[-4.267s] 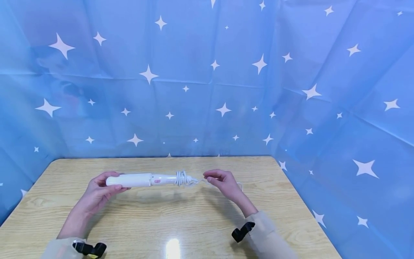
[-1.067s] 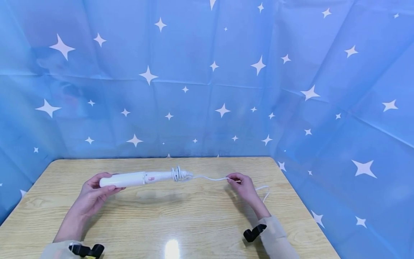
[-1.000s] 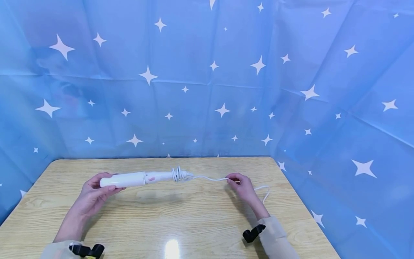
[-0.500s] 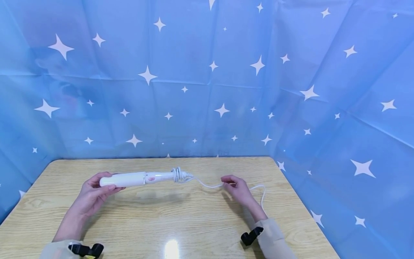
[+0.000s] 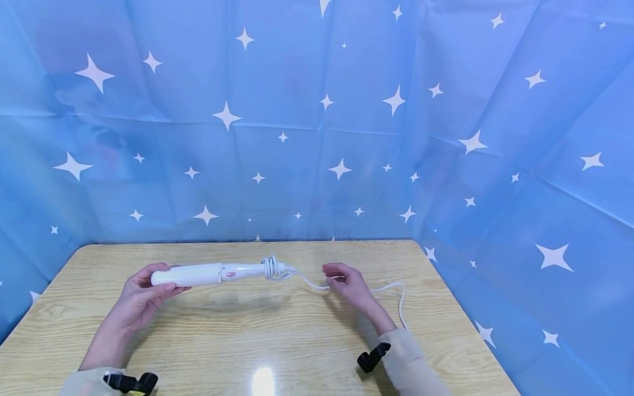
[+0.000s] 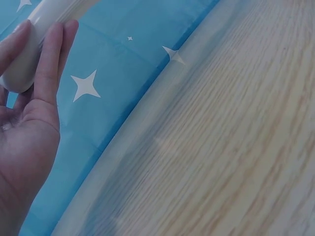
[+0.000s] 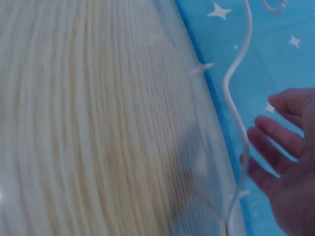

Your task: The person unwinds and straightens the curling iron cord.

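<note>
My left hand grips the thick end of a white curling iron, held level above the table. In the left wrist view, the thumb and fingers wrap its rounded white end. A pink switch sits on its slimmer handle. White cord is coiled around the handle's right end, and a loose length runs to my right hand. The right wrist view has that hand with fingers spread and loosely bent, the cord passing beside the fingertips without a pinch.
A light wood-grain table lies beneath both hands. Blue cloth with white stars hangs behind and along the sides. The cord's free run curves right, down past the right wrist. Black wrist cameras sit on the sleeves.
My right hand first drew the cord out to the right, then came back left and loosened its fingers. The cord now sags more. The left hand and curling iron shifted slightly left.
</note>
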Demonstrator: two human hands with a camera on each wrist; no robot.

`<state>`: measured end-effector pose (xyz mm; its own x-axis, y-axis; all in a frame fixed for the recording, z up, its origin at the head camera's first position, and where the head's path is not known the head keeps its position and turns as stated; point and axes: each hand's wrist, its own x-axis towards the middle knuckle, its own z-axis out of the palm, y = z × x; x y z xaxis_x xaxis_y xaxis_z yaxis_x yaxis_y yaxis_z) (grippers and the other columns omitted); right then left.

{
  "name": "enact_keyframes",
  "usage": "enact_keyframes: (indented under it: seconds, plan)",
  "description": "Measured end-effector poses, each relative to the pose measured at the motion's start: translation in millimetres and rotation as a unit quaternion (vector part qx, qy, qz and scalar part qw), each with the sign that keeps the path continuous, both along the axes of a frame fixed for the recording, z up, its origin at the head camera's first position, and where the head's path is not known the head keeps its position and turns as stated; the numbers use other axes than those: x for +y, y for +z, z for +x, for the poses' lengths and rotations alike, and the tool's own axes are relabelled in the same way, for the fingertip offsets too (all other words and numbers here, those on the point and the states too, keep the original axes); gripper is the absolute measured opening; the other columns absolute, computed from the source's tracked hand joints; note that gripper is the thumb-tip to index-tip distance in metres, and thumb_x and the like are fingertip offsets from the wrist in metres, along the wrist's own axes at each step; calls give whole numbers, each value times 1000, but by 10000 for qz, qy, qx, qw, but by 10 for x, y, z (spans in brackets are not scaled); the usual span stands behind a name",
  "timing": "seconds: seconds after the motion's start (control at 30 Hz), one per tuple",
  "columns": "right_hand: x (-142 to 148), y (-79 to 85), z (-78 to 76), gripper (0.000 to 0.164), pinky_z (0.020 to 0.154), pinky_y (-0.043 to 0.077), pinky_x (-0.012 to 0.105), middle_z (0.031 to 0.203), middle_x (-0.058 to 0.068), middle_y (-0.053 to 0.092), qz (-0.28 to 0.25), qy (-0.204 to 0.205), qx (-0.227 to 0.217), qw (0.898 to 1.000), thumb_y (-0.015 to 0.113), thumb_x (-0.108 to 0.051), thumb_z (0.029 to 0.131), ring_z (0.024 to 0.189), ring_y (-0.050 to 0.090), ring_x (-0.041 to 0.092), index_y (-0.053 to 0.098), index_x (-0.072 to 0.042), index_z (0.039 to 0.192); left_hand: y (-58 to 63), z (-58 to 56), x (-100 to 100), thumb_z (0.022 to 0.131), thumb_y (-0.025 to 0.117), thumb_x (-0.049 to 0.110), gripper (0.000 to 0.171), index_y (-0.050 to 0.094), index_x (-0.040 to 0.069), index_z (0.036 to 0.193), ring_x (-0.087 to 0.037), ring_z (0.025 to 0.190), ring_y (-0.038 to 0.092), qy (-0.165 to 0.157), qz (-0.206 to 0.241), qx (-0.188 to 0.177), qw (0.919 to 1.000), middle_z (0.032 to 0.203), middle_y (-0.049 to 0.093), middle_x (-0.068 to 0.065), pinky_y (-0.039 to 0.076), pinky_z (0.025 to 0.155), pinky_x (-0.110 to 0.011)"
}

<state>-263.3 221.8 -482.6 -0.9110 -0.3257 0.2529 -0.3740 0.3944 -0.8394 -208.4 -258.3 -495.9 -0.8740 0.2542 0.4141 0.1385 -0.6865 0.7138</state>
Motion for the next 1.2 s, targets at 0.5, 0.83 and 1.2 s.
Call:
enact_keyframes:
  seconds: [0.5, 0.83, 1.2]
  plan:
    - [-378, 92, -48, 37, 113, 48, 50, 135, 27, 61, -380, 900, -53, 9952, 48, -8, 109, 125, 57, 43, 53, 9, 141, 19, 8, -3, 94, 38, -30, 56, 71, 5, 123, -25, 119, 62, 2, -168, 152, 9997, 129, 66, -14, 57, 98, -46]
    - [-488, 56, -84, 52, 112, 45, 62, 133, 37, 57, -721, 1494, -503, 9849, 19, -21, 115, 126, 55, 50, 48, 16, 139, 13, 28, 1, 94, 37, -30, 57, 71, 5, 122, -25, 119, 62, 46, -282, 234, 9993, 128, 66, -14, 58, 97, -47]
    - [-460, 36, -27, 48, 94, 58, 61, 111, 34, 67, -811, 1312, -883, 9841, 31, -20, 115, 105, 64, 53, 58, 18, 126, -24, 27, -24, 95, 38, -29, 54, 71, 5, 122, -24, 119, 62, 78, -222, 96, 9997, 129, 65, -14, 58, 98, -45]
